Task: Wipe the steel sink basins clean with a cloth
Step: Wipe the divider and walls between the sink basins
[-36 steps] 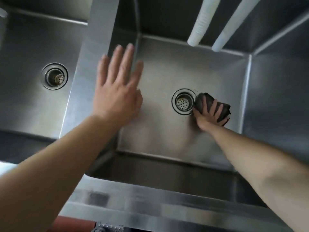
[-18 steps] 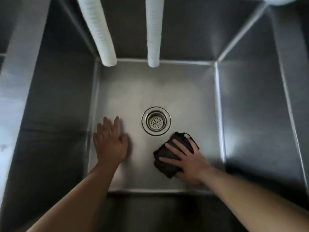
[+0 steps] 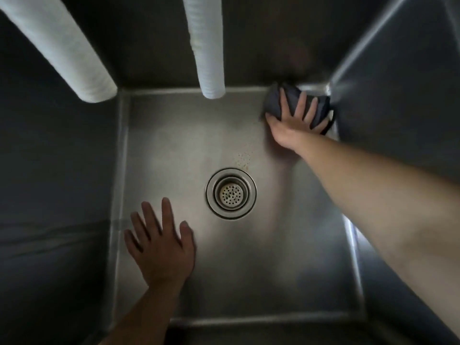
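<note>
A: Start at the left. Why is your left hand (image 3: 160, 245) flat on the floor of the basin (image 3: 273, 270), fingers spread and holding nothing?

B: My guess is you're bracing. You lean deep into the sink, and that palm, planted near the left wall and just left of the drain (image 3: 231, 193), takes your weight while the other arm reaches.

A: And those two white tubes (image 3: 209, 46) hanging in from above?

B: Ribbed, matte, round-ended; they look like hose or spout ends, though the view is too dim for me to say which. They hang clear of your hands.

A: The drain?

B: A round steel ring with a perforated strainer cup sunk in its middle. Just up and to the right of it there's a scatter of small brownish specks (image 3: 244, 158) on the brushed steel, so I'd judge that patch isn't done yet.

A: Then the right side.

B: Your right hand (image 3: 296, 120) presses the cloth (image 3: 273, 100) into the far right corner, fingers straight and fanned over it rather than curled round. The cloth is dark, soft and bunched, wedged where floor meets the back and right walls. Spreading the fingers pushes fabric into the seam, where grime tends to collect.
</note>
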